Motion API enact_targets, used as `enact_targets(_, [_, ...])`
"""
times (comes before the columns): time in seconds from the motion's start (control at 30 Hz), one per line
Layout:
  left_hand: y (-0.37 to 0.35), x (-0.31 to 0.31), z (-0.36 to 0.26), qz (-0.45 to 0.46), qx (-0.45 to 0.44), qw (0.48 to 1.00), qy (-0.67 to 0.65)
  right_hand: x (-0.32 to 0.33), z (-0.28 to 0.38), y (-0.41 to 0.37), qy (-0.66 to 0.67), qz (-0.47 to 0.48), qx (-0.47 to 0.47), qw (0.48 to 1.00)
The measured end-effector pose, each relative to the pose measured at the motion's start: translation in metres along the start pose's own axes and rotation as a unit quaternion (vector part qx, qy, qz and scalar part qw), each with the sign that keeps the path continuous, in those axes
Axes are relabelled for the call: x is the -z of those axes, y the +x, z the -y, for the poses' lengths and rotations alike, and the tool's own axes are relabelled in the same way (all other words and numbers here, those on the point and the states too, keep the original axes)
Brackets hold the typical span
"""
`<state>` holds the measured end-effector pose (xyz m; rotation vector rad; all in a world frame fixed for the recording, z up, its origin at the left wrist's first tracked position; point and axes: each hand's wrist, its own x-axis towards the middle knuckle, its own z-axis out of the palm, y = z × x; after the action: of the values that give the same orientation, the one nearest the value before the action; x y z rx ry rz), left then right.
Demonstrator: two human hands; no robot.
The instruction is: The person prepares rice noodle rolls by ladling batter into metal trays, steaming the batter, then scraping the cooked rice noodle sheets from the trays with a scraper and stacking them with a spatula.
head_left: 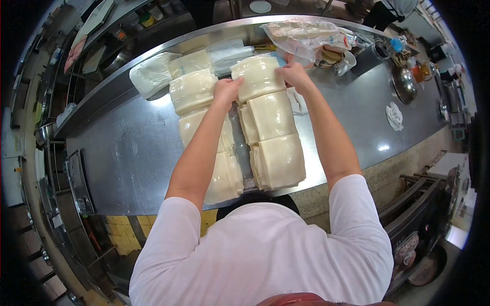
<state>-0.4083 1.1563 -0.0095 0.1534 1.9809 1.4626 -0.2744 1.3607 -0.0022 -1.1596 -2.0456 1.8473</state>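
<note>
Square, glossy, pale dough sheets lie in two columns of stacks on the steel table. At the far end of the right column, my left hand (pixel 228 91) pinches the left edge of a dough sheet (pixel 259 77). My right hand (pixel 295 75) grips the same sheet at its right edge, fingertips partly hidden. Nearer to me are a middle stack (pixel 275 116) and a front stack (pixel 280 160), their layers showing on the left side. My left forearm crosses over the left column, hiding part of its stacks (pixel 193 91).
The steel table (pixel 122 153) has a raised back edge. Plastic-wrapped sheets (pixel 153 74) lie at the back left. A plastic bag (pixel 301 38), a white cup (pixel 346 63) and a dark container (pixel 370 57) stand at the back right. Farther right are a metal bowl (pixel 404 85) and a white cloth (pixel 394 116).
</note>
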Motion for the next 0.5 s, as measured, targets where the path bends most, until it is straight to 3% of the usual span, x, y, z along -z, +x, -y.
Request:
enact_targets(0.17, [0.01,0.0,0.001,0.044,0.04,0.998,-0.011,-0.003,0.005,0.002,0.089,0.0,-0.021,0.996])
enact_targets(0.27, [0.015,-0.002,0.001,0.067,0.022,0.995,-0.065,-0.006,0.01,0.004,0.13,-0.009,-0.004,0.991])
enact_targets(0.33, [0.007,-0.003,-0.004,0.035,-0.02,0.996,-0.076,-0.005,0.011,0.004,0.102,0.004,-0.026,0.994])
enact_targets(0.5, [0.006,-0.006,-0.01,0.048,-0.014,0.991,-0.127,-0.011,-0.003,0.016,0.135,0.002,-0.022,0.991])
